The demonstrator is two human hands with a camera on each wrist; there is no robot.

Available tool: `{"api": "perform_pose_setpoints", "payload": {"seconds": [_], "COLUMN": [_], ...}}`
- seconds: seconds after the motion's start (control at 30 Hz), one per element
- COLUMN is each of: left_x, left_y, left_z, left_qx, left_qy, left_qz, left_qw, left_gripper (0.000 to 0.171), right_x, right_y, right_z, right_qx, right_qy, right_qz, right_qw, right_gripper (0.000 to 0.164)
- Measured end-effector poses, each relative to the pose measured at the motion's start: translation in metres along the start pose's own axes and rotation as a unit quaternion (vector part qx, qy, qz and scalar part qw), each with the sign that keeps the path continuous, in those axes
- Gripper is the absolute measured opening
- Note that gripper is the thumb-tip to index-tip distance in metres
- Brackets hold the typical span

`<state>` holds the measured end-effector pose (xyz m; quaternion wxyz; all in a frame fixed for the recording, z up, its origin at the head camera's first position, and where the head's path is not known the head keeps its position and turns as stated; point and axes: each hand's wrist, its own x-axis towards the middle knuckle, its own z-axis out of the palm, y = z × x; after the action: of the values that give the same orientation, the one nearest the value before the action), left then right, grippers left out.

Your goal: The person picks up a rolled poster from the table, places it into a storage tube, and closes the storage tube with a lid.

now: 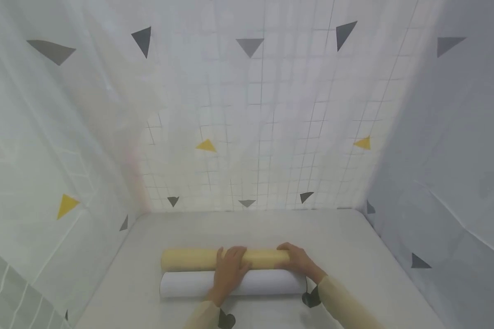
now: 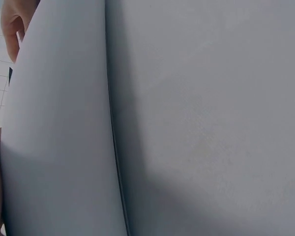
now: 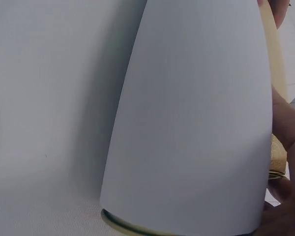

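Two rolls of sheet material lie side by side: a yellow roll (image 1: 189,260) farther away and a white roll (image 1: 267,282) nearer me. My left hand (image 1: 229,269) reaches across the white roll and grips the yellow one near its middle. The yellow roll's right end is held by my right hand (image 1: 299,262), its fingers curled over the far side. In the right wrist view, the white roll (image 3: 191,118) fills the middle and partly hides the right hand (image 3: 289,120) and the yellow roll (image 3: 278,160). In the left wrist view, the white roll (image 2: 59,118) covers most of both hands.
The rolls rest on a pale grey table surface (image 1: 230,228). A white grid-lined panel (image 1: 247,114) with grey and yellow triangles rises behind it. Pale side walls stand at left (image 1: 37,137) and right (image 1: 457,160). Dark heart-shaped marks (image 1: 311,298) show near my wrists.
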<state>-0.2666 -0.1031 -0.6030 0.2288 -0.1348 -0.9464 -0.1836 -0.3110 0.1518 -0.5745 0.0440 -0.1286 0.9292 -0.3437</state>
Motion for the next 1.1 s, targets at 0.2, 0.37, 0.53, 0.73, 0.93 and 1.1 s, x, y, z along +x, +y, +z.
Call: {"api": "perform_pose_setpoints", "payload": {"seconds": [0.2, 0.37, 0.53, 0.73, 0.93, 1.1], "left_x": [0.0, 0.001, 0.003, 0.004, 0.004, 0.008], "left_y": [0.0, 0.001, 0.001, 0.006, 0.003, -0.007], "left_z": [-0.001, 0.0, -0.003, -0.011, -0.024, -0.036], "left_qx": [0.007, 0.013, 0.033, 0.042, 0.017, -0.012], "left_qy": [-0.005, 0.006, 0.019, 0.004, 0.072, 0.109], "left_qz": [-0.003, -0.007, 0.006, 0.003, 0.047, 0.06], "left_qw": [1.0, 0.9999, 0.9993, 0.9991, 0.9961, 0.9921], "left_gripper": [0.042, 0.041, 0.03, 0.03, 0.019, 0.018], "right_x": [-0.001, -0.008, -0.013, -0.019, -0.022, -0.021], "right_y": [-0.002, -0.003, 0.004, 0.001, -0.005, -0.013], "right_z": [0.001, 0.002, 0.009, 0.004, -0.008, -0.019], "right_qx": [0.008, 0.049, 0.07, 0.052, 0.052, 0.041], "right_qy": [-0.011, -0.01, 0.008, 0.066, 0.152, 0.193], "right_qz": [0.007, 0.015, 0.02, 0.046, 0.002, -0.03], "right_qw": [1.0, 0.999, 0.997, 0.995, 0.987, 0.98], "right_gripper": [0.055, 0.059, 0.057, 0.04, 0.016, 0.011]}}
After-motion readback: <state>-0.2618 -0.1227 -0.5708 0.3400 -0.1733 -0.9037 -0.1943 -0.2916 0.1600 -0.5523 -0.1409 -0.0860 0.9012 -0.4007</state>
